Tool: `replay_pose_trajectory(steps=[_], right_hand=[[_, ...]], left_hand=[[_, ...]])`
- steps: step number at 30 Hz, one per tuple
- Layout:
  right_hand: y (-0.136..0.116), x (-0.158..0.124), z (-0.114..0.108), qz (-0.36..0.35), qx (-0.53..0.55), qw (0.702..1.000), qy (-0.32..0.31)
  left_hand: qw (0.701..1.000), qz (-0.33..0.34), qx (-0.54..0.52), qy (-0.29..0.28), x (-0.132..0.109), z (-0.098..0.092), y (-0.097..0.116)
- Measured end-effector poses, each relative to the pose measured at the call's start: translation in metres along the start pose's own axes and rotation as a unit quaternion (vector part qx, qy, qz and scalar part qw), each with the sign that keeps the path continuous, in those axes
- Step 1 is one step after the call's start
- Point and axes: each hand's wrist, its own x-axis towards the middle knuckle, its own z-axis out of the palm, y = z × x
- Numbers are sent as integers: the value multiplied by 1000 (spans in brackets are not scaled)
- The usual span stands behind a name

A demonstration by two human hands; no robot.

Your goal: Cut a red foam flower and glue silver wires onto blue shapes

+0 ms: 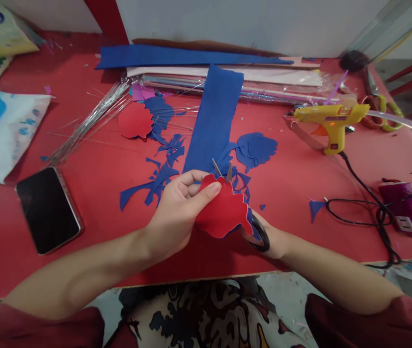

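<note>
My left hand [178, 208] pinches a red scalloped paper template [222, 210], thumb on top and fingers beneath. Blue paper lies under it and shows along its lower and right edges. My right hand [269, 239] is partly hidden behind the template and grips a pair of scissors [261, 234] by the black handle. The parted scissor blades stick out past the template's top edge. Just beyond lies a long blue paper strip [215, 116]. Cut blue scalloped pieces [256, 149] rest to its right, and blue scraps [160, 181] are scattered to its left.
A yellow hot glue gun [332, 121] with a lit red light stands at right, its black cord running to a purple box [408, 205]. Thin wires [90, 116], another red template [135, 121] and a phone [49, 210] lie left. Rolled sheets [227, 75] line the back.
</note>
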Motion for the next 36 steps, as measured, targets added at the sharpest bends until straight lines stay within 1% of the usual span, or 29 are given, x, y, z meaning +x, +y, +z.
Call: replay_pose_trajectory(steps=[3,6,11,15,20,24,28,33,36], right_hand=[[1,1,0,-49,-39,998,18],[3,1,0,-80,-36,996,27],[8,2,0,-104,-7,994,24],[8,3,1,-122,-1,992,41],[5,5,1,-131,-10,990,45],[7,5,2,-138,10,989,51],[10,5,2,-131,21,990,50],[12,5,3,-111,27,991,67],[12,5,3,-114,23,991,68]], left_hand=[[1000,-7,0,8,-1,1,2],[1000,-11,-8,11,-1,1,3],[1000,-9,-17,9,0,1,4],[1000,-6,-9,11,0,1,5],[1000,-4,0,16,1,1,7],[1000,-8,5,20,0,2,9],[1000,-10,-1,23,0,2,10],[999,-15,6,37,0,2,12],[999,-14,17,41,0,2,13]])
